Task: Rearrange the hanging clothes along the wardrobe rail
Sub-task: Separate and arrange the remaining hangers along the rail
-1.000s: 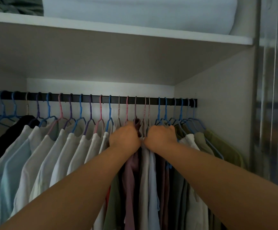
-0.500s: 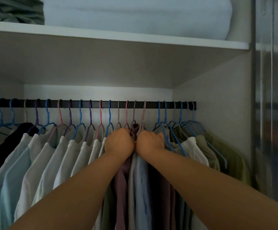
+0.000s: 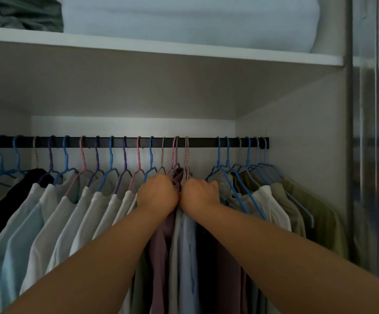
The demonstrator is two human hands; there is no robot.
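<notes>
- My left hand (image 3: 158,193) is curled into a fist over the shoulders of the clothes at the middle of the rail (image 3: 202,142), fingers closed on cloth just under the hooks.
- My right hand (image 3: 198,193) is closed in the same way right beside it, knuckles almost touching the left, gripping the next bunch of cloth.
- Between my hands a mauve shirt (image 3: 161,252) hangs bunched up, with a pale blue shirt (image 3: 187,245) just to its right.
- The rail is a flat dark bar running from the left edge of view to the right side wall (image 3: 297,137), where it ends.
- There is a bare stretch of rail to the right of my hands, between the pink hooks (image 3: 186,152) and the next blue hangers (image 3: 222,157).
- Left of my hands a row of white shirts (image 3: 70,218) hangs evenly spaced on thin blue, purple and pink hangers, with a black garment (image 3: 9,200) further left.
- At the right end olive green shirts (image 3: 315,214) are packed close against the side wall on blue wire-like hangers.
- Above the rail a smooth white shelf (image 3: 184,47) juts forward; on it lie a soft, rounded pale blue bundle (image 3: 184,17) and crumpled grey-green cloth (image 3: 21,13).
- A ribbed, shiny door panel (image 3: 376,155) stands at the far right.
</notes>
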